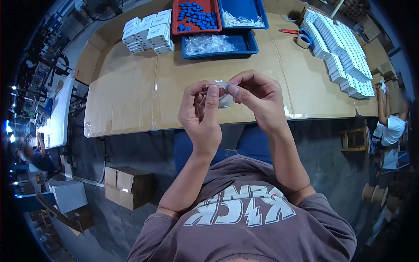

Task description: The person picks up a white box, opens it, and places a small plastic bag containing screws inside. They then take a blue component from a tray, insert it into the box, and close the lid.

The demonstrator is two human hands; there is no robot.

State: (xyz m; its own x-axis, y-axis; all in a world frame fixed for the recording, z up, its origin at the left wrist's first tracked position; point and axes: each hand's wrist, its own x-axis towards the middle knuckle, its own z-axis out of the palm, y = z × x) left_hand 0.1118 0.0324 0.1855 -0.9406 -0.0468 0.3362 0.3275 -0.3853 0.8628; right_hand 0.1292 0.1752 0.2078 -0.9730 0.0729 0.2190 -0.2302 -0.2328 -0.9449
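Observation:
Just above the near edge of the cardboard-covered table, both my hands pinch the top edge of a small clear plastic bag. My left hand grips one end of that edge between thumb and fingers. At the other end, my right hand is closed in the same way, its thumb on the near side. The bag's body hangs below between my fingers. Its contents, if any, are too small to make out.
Beyond my hands sit a red tray of blue parts, a blue tray of white pieces and another blue tray of clear bags. White box stacks flank them. A tape roll lies right. People work at both sides.

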